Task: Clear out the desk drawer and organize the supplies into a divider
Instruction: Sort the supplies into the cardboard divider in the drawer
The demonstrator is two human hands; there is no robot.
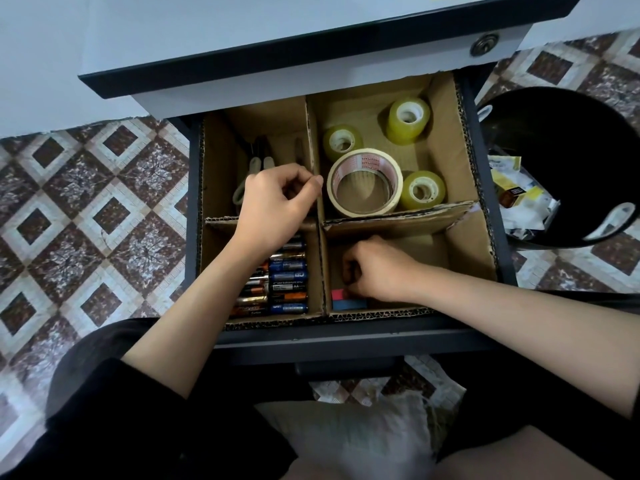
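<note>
Nearest me in the drawer [346, 336], the cardboard divider [398, 221] holds AA batteries [287, 275] stacked in its near-left cell. In the near-right cell my right hand [377, 268] sits with its fingers [349, 271] curled down over a pink and blue pad [348, 301]; I cannot tell whether they grip it. My left hand [277, 206] pinches the middle wall's top edge. Farther back, what look like scissors [261, 162] lie in the far-left cell, and a packing tape roll [363, 181] and three small tape rolls [408, 119] fill the far-right. I judge the sorting nearly done, only the pad left to settle.
</note>
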